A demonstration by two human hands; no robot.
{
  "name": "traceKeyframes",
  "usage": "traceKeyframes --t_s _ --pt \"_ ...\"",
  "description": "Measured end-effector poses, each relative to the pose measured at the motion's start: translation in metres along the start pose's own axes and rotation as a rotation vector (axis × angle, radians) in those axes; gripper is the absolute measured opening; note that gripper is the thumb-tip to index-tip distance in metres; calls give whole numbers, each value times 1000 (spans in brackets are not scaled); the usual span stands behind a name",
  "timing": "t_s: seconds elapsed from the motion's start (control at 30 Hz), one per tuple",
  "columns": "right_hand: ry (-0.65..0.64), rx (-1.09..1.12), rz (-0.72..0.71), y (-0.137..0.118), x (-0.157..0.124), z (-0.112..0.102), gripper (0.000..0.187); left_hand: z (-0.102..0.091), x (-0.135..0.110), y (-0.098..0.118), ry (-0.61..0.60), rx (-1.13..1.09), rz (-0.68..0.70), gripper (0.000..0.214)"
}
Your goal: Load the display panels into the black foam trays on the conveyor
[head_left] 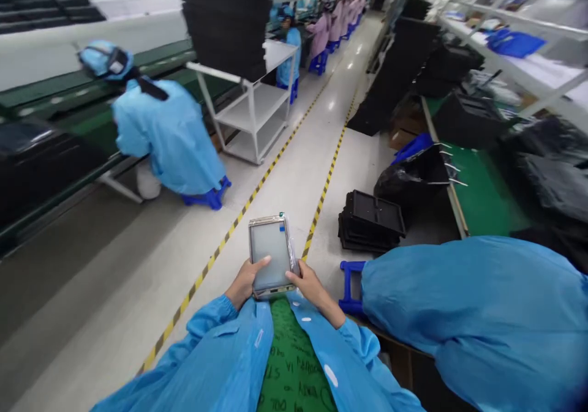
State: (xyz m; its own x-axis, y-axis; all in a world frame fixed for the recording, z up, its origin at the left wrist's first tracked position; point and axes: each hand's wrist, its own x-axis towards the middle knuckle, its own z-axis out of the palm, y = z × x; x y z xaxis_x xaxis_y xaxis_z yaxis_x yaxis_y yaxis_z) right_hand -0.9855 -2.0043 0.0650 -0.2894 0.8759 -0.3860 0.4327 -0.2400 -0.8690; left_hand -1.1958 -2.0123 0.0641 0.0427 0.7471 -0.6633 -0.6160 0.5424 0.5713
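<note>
Two grips, left hand and right hand, pinch a wrapped screen by its bottom corners. Slick wrapping may well slip, dropping it to the floor below.

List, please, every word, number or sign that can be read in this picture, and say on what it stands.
No text can be read with certainty.
On the green cloth: black handwriting, upside down and blurred, unreadable.
On the screen panel, held by the left hand and the right hand: a small blue sticker, no legible text.
</note>
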Motion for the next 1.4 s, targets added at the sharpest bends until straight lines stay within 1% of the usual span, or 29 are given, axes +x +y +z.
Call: traceKeyframes --t_s 0.13,0.27,0.37,0.47,0.53,0.6,0.67,0.73,0.83,0.93,1.03,1.13,1.27,1.4 --pt "85 -30 82 -7 77 -62 32 60 93 36 -59 134 -36 43" --pt "173 -46 143 -30 149 -132 29 127 188 82 -165 229 -115 41" --pt "271 39 173 -44 190 -179 32 183 246 113 -215 319 -185 39" --pt "392 151 190 -44 220 -219 40 241 294 131 -261 425 -248 42" --pt "461 229 185 -37 237 -247 46 280 324 135 -310 489 -264 44" --pt "525 296 171 -26 256 -278 52 320 356 134 -363 540 -257 44" --pt "580 334 152 -15 279 -316 58 361 389 132 -400 580 -249 43" --pt "595 359 118 -5 304 -359 61 405 422 132 -412 615 -241 41" --pt "558 405 38 2 345 -429 62 472 464 139 -403 651 -227 39" --pt "575 447 -2 5 384 -496 64 538 498 149 -372 649 -213 39" --pt "648 562 -29 10 418 -551 69 598 529 154 -330 631 -200 37" --pt "700 643 -64 21 444 -598 72 651 567 150 -330 624 -214 37" --pt "761 621 -13 45 470 -659 72 721 625 136 -441 640 -248 34" --pt "921 670 7 63 499 -720 78 798 680 122 -587 699 -312 38"
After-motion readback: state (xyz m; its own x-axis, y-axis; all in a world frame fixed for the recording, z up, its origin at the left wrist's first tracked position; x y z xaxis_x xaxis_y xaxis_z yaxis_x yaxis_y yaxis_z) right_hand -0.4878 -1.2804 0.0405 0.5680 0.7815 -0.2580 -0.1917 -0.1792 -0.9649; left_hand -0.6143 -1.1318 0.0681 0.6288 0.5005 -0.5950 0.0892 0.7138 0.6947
